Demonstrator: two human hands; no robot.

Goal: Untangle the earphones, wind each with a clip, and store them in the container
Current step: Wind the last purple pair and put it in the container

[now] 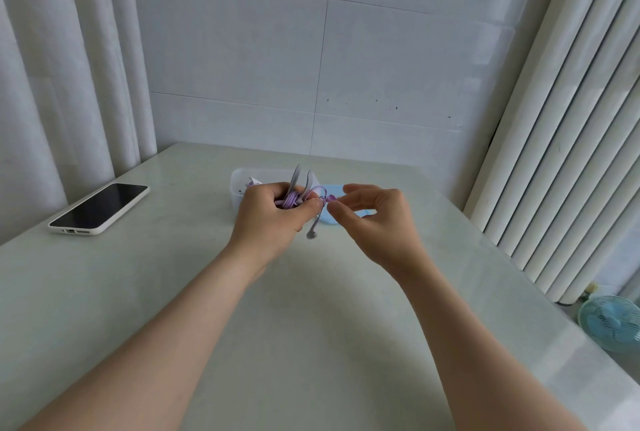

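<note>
The left hand [273, 212] was curled tight round the wound purple earphones [291, 203], just in front of the clear container [237, 184]. The right hand [374, 219] was half open, thumb and first finger pinching a small purple bit [330, 199]. Whether that was clip or cord was too small to tell. One earbud [311, 233] hung loose. The loops needed a firm squeeze while that end went on snugly.

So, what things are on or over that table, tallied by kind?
Black smartphone in white case: 1
Clear plastic container: 1
Light blue lid: 1
Wound purple earphones: 1
Total: 4, not counting the unclear bits inside the container.
</note>
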